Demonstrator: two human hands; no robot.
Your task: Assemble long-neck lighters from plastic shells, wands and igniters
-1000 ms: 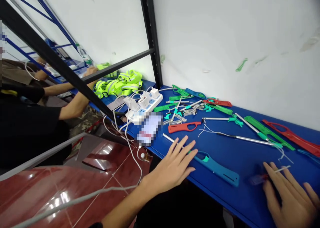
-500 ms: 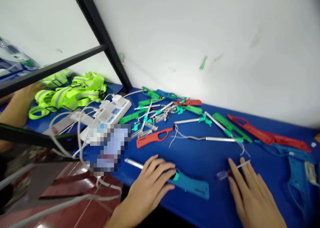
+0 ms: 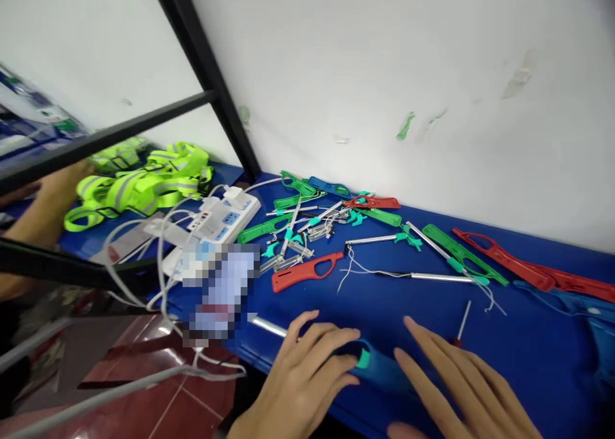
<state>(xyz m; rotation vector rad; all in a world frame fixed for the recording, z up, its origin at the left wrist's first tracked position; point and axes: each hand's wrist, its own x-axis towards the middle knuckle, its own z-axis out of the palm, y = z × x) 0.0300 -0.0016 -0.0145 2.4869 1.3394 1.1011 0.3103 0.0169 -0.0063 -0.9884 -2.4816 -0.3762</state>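
Near the table's front edge lies a blue long-necked lighter (image 3: 384,368) with a metal tube (image 3: 269,325) pointing left and a turquoise trigger. My left hand (image 3: 307,368) is closed over its middle, fingers curled around the trigger part. Above the handle end, my right hand (image 3: 461,381) is open with its fingers stretched out; whether it touches the lighter I cannot tell. A screwdriver (image 3: 464,320) lies just beyond the right hand, which covers most of its handle.
Loose lighter parts lie farther back: a red shell (image 3: 307,272), a green shell (image 3: 461,253), metal tubes (image 3: 437,277) with wires. A power strip (image 3: 225,218), a blurred-out phone (image 3: 225,291) and yellow reflective straps (image 3: 144,186) are left. Another person's arm (image 3: 48,202) shows beyond the black frame.
My right hand has let go of the screwdriver, which now lies on the table, and moved left to the lighter's handle. My left hand stays on the lighter. The view has shifted slightly.
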